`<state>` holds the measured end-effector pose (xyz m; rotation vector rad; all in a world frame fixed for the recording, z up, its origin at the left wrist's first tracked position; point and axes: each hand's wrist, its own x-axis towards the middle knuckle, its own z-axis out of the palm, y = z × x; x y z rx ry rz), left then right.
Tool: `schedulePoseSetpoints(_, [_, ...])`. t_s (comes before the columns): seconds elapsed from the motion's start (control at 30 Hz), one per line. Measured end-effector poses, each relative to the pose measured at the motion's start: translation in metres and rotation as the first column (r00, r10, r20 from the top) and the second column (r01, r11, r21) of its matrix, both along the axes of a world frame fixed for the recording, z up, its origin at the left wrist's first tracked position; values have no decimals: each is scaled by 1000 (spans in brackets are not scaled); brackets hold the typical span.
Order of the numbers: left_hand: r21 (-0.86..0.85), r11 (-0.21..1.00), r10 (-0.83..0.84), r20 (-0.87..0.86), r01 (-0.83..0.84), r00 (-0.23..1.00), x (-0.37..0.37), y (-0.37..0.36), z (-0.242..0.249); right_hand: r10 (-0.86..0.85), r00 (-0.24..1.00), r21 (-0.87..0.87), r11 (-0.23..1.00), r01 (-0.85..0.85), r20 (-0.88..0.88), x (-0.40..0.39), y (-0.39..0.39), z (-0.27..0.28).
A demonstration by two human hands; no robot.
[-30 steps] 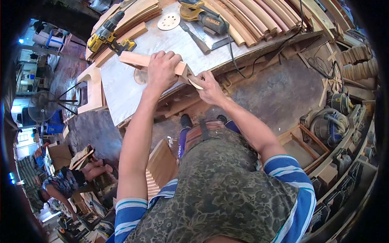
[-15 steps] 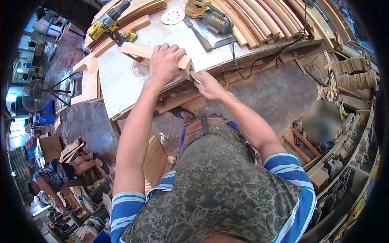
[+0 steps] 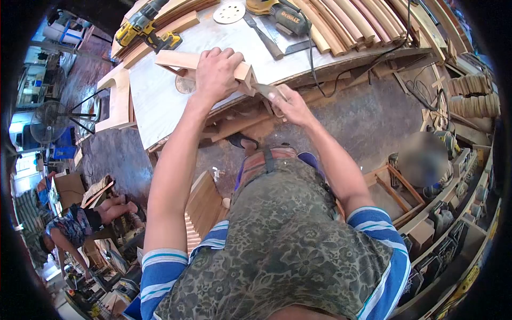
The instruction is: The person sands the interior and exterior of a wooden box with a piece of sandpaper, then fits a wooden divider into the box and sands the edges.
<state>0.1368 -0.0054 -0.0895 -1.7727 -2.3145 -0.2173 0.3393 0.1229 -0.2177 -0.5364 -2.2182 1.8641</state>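
Note:
My left hand (image 3: 217, 74) is closed over a pale wooden piece (image 3: 178, 60) with an angled end, pressing it at the near edge of the workbench (image 3: 154, 114). Its palm and fingers cover the middle of the wood. A folded brownish sheet, apparently sandpaper (image 3: 265, 90), is pinched in my right hand (image 3: 292, 105). That sheet's tip reaches the right end of the wood; whether it touches cannot be made out. My right hand itself is clear of the bench edge.
A yellow drill (image 3: 144, 29), a sanding disc (image 3: 229, 13), a chisel (image 3: 264, 37) and a sander (image 3: 288, 18) lie on the bench. Curved wooden strips (image 3: 346, 24) are stacked behind. A black cable (image 3: 314, 74) hangs over the edge. Another person (image 3: 72, 229) bends at lower left.
My right hand has drawn back to the right from the wood's end, so more of the sheet shows. My left hand keeps its grip on the wood.

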Motion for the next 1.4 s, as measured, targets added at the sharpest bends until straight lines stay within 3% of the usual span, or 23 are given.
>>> schedulePoseSetpoints(0.07, [1,1000,-6,9,6,1000,2,-2,-1,-25,997,-234,971,43,80,0,2,16])
schedulePoseSetpoints(0.23, [5,1000,-14,10,14,1000,0,1,2,-230,969,-267,943,199,-90,-7,-16,21])
schedulePoseSetpoints(0.27, [14,1000,-15,11,14,1000,0,1,1,-235,968,-270,941,203,-91,-9,-19,16])
schedulePoseSetpoints(0.33, [18,1000,-20,18,19,1000,2,0,1,-212,944,-253,956,148,-251,-14,-24,2])
schedulePoseSetpoints(0.47, [20,1000,-21,23,21,1000,1,-1,1,-244,947,-127,967,221,-211,-32,-28,-8])
schedulePoseSetpoints(0.53, [23,1000,-22,21,21,1000,2,1,2,-253,962,-364,910,200,-105,-35,-27,-2])
schedulePoseSetpoints(0.57, [15,1000,-13,24,13,1000,2,1,2,-255,961,-362,910,202,-105,-35,-28,-2])
schedulePoseSetpoints(0.6, [7,1000,-4,27,3,1000,2,1,2,-290,930,-81,957,279,-225,-33,-31,-4])
schedulePoseSetpoints(0.63, [8,1000,-4,28,3,1000,2,1,2,-284,893,197,910,366,-348,-33,-33,-7])
schedulePoseSetpoints(0.8, [-44,999,-16,10,16,1000,1,0,5,-325,814,237,846,478,-481,-51,-37,-9])
schedulePoseSetpoints(0.9, [-88,996,-29,25,31,999,-1,1,8,-230,806,312,836,450,-546,-43,-32,-5])
schedulePoseSetpoints(0.97, [-106,994,-38,31,41,999,-3,2,13,-251,921,199,927,318,-299,-36,-32,-7])
schedulePoseSetpoints(1.1, [-119,990,-64,84,74,994,-1,-2,14,-275,887,222,901,372,-371,-46,-31,-10])
schedulePoseSetpoints(1.2, [-104,992,-62,84,71,995,0,-1,13,-319,914,102,930,353,-250,-45,-32,-13])
schedulePoseSetpoints(1.27, [-139,989,-37,72,47,997,1,1,14,-305,949,-45,952,303,-79,-40,-34,-9])
schedulePoseSetpoints(1.3, [-176,984,-12,64,23,998,3,1,15,-306,949,-47,952,303,-77,-40,-34,-7])
schedulePoseSetpoints(1.37, [-181,983,-11,37,17,999,3,1,12,-295,934,186,925,332,-200,-38,-34,-6])
schedulePoseSetpoints(1.4, [-179,984,-7,1,7,1000,2,2,11,-297,935,186,925,332,-195,-40,-34,-9])
